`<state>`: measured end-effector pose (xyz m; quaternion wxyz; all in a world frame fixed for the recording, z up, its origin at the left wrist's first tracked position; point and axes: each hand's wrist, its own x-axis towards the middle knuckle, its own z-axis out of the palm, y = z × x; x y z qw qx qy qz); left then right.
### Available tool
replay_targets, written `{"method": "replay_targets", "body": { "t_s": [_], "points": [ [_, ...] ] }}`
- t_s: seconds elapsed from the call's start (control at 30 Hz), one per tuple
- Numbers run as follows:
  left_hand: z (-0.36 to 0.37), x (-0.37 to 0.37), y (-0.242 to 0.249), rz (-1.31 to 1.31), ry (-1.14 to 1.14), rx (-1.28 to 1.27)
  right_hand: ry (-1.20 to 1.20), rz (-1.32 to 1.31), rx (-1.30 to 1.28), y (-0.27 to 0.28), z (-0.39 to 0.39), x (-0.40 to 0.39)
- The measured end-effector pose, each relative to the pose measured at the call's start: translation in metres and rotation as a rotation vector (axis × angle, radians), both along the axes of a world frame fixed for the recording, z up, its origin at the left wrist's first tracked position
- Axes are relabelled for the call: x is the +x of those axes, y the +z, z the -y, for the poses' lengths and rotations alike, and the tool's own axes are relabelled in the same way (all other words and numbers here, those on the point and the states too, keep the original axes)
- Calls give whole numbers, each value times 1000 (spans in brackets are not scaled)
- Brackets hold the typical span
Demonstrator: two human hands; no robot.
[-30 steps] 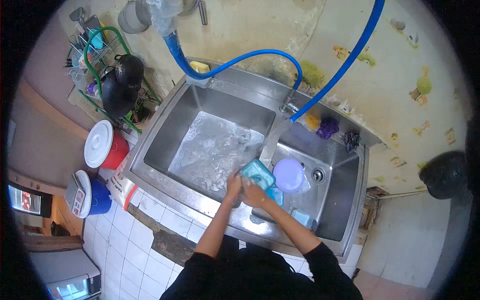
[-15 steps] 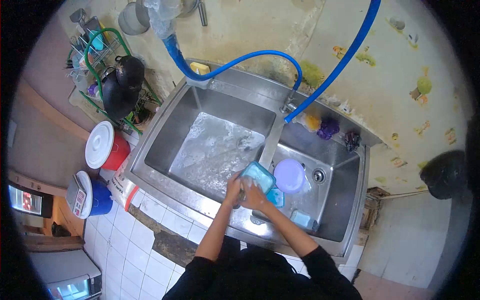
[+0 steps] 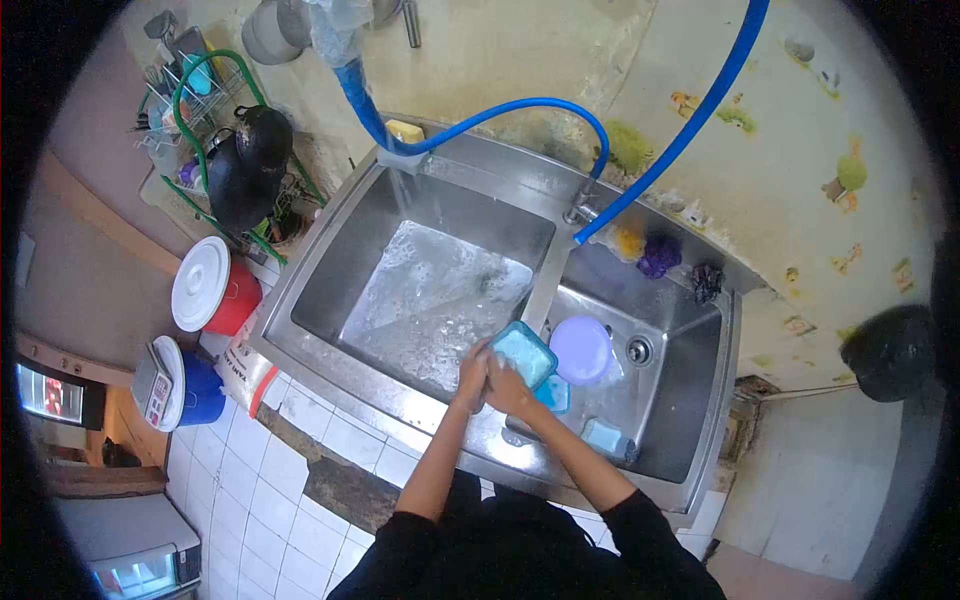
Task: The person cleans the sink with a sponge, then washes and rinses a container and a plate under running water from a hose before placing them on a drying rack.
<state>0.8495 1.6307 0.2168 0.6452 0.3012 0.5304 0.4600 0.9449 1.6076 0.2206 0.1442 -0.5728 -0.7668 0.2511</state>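
Observation:
A teal rectangular plastic container (image 3: 525, 354) is held up, tilted, over the sink's divider side. My left hand (image 3: 472, 376) grips its left edge, fingers reaching partly behind it. Against the container's near corner, my right hand (image 3: 508, 387) is closed with bent fingers; what lies inside them is hidden. Just right of the container, a round lilac lid or bowl (image 3: 581, 350) lies in the right basin. A bright blue piece (image 3: 553, 394) shows beneath the container. Nearer to me in that basin rests a pale blue box (image 3: 605, 438).
The left basin (image 3: 425, 205) of the steel sink holds foamy water. A blue hose (image 3: 690, 130) hangs over the right basin. Yellow soap (image 3: 404, 132) sits at the back corner. A red bucket (image 3: 236, 300) and blue bucket (image 3: 205, 390) stand at left.
Both hands and the container have shifted slightly right in view. My right hand's fingers have moved in closer against my left hand. Water now trickles down at the left basin's back corner.

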Motion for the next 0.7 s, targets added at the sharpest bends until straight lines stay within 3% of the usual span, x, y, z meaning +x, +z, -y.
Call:
{"method": "replay_targets", "body": {
  "t_s": [0.1, 0.17, 0.27, 0.3, 0.37, 0.4, 0.5, 0.6, 0.7],
  "points": [
    [-39, -10, -50, -225, -140, 2, 221, 202, 196, 25, 20, 21],
    [-59, -11, -60, -266, -256, -143, 294, 239, 79, 19, 16, 25],
    [-50, 10, -57, -169, -158, 144, 294, 360, -304, 31, -15, 12],
    [-40, 10, -53, -206, -161, 133, 274, 410, -468, 38, -25, 6],
    [-18, 6, -35, -285, -168, 111, 191, 349, -552, 59, -30, 2],
    [-11, -3, -15, -157, -247, -159, 149, 317, -595, 65, -30, 1],
    [-9, -13, -34, -170, -154, 258, 136, -183, 48, -29, -4, 16],
    [-8, -7, -22, -263, -268, 309, 715, 223, 123, -46, -15, 56],
    [-5, -5, -22, -160, -222, 88, -149, 302, -311, 28, -16, 41]
  ]
}}
